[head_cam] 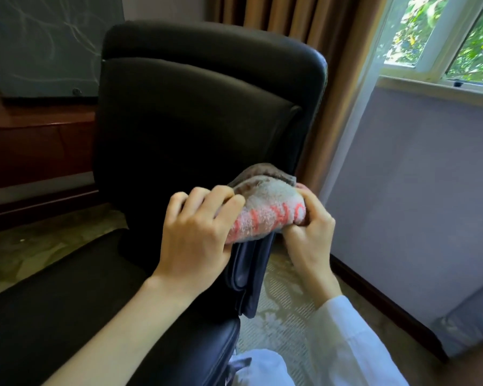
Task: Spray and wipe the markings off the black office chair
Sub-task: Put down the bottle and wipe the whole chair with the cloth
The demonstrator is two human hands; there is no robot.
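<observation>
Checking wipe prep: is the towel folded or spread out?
Folded: the towel shows stacked layers, bunched into a wad gripped between left hand and right hand.

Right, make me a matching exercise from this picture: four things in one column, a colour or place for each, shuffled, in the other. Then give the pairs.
Things
1. cloth
2. office chair
3. curtain
4. sleeve

Descriptions
A. white, on the right forearm
B. black and padded
C. brown, hanging behind the backrest
D. pale with red lettering, gripped by the left hand and right hand

Pairs: 1-D, 2-B, 3-C, 4-A
</observation>
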